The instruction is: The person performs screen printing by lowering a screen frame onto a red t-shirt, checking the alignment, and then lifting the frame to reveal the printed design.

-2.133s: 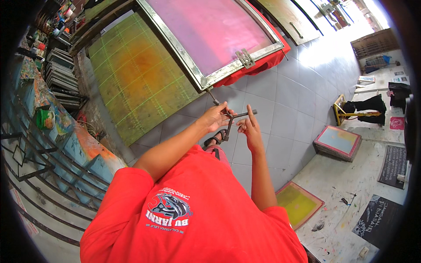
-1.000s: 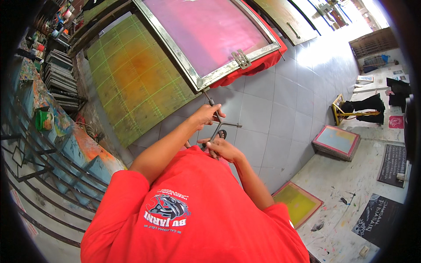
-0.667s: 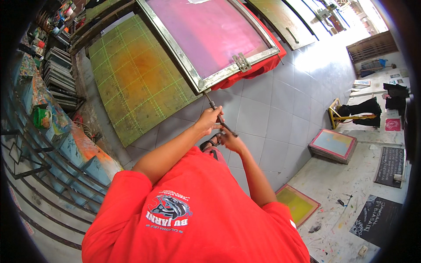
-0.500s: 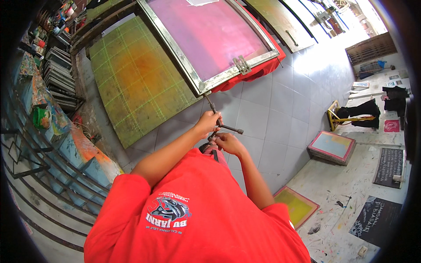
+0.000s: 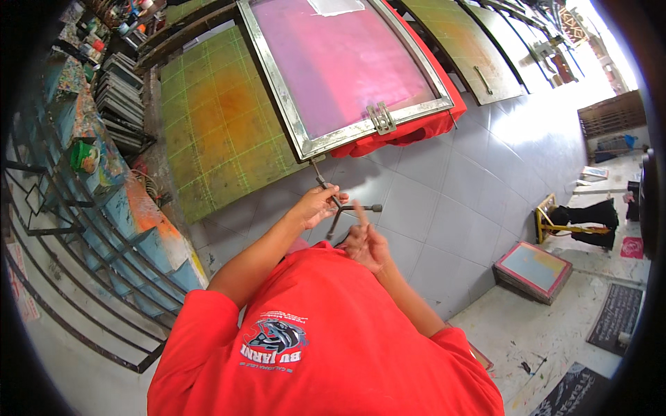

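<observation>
With forearms stretched forward, the left hand grasped a three-armed socket wrench below the screen frame's near left corner, while the right hand blurred, index finger extended, its grip impossible to tell.

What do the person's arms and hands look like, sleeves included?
The left hand and the right hand, which is motion-blurred, are gloveless. No watch or bracelet shows on either wrist. The forearms are bare below loose red sleeves ending near the elbows, part of a red shirt with a printed graphic.
</observation>
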`<state>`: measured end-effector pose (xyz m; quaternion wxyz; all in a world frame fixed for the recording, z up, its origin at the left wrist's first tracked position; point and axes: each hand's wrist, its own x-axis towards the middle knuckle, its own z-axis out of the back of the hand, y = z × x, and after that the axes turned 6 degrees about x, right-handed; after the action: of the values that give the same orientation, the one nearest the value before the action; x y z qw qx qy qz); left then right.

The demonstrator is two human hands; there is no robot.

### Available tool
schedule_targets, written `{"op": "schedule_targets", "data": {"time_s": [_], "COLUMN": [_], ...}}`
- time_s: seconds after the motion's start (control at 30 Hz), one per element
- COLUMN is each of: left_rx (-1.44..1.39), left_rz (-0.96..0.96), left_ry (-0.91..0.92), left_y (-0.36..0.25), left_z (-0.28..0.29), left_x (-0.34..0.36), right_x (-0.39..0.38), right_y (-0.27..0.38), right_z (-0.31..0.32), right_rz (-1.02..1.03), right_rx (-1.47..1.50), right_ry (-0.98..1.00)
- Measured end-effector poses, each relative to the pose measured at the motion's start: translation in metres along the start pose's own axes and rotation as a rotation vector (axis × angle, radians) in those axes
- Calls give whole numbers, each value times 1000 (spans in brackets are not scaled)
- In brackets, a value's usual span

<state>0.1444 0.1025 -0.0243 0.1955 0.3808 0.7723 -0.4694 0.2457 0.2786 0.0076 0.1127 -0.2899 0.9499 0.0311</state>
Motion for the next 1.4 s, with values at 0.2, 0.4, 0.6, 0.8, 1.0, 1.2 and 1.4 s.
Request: {"op": "schedule_targets", "data": {"time_s": [0.2,0.4,0.6,0.8,1.0,1.2,1.4], "left_rx": [-63,24,176,281,455,356,265], "left_rz": [-124,-91,-27,-94,-244,-108,-180], "left_ry": [-158,-110,-254,-407,-571,-528,-522], "left_y": [17,2,-7,7,14,15,27], "left_z": [-5,-8,-18,-16,-25,-30,-25], "left_x": [-2,-16,-23,-13,-7,-2,0], "right_x": [23,68,37,-38,-67,-48,-8], "right_y": [59,41,81,177,194,193,243], "right_z": [51,75,64,115,89,69,29], "right_rz": [-281,-625,-651,-325,-305,-217,190], "right_rx": [-1512,-2144,-1772,-1488,-1341,-1198,-1631], "right_ry": [-228,51,180,-330,-495,-465,-453]}}
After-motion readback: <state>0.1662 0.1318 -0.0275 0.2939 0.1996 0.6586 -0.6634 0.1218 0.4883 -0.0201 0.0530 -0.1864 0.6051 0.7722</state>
